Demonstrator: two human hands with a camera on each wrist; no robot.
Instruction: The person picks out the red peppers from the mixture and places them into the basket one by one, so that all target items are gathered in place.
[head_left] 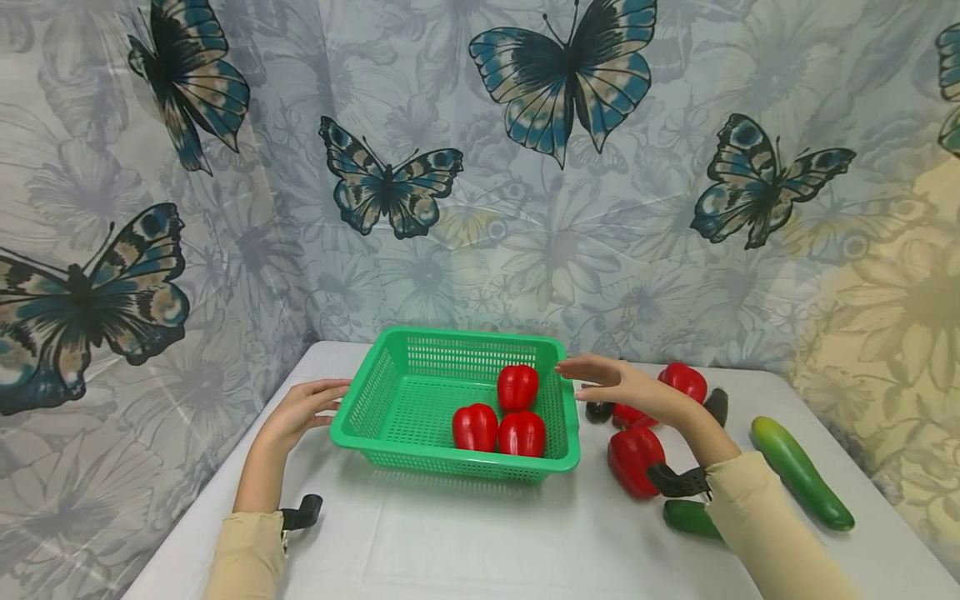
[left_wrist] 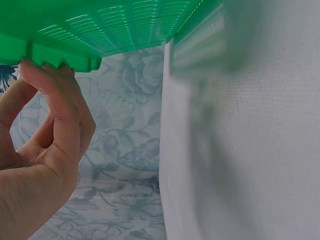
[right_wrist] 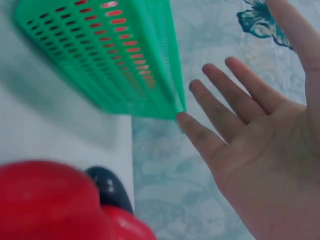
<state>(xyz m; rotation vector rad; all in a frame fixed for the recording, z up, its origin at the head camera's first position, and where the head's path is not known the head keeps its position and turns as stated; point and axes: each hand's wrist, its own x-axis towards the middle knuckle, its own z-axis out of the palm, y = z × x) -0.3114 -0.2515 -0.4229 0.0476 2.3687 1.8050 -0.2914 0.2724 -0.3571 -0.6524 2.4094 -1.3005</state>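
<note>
On the bench (head_left: 450, 542), near its back edge, sits a green basket (head_left: 420, 408). The left hand (head_left: 300, 412) touches its left rim with loosely bent fingers; the right hand (head_left: 622, 387), beside its right rim, spreads empty fingers. Inside lie 3 red peppers (head_left: 517, 387).

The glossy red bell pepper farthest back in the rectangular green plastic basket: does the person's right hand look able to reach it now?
Probably yes: the right hand holds nothing beside the basket, the pepper lies uncovered, and only the basket's raised side seems in the way.
</note>
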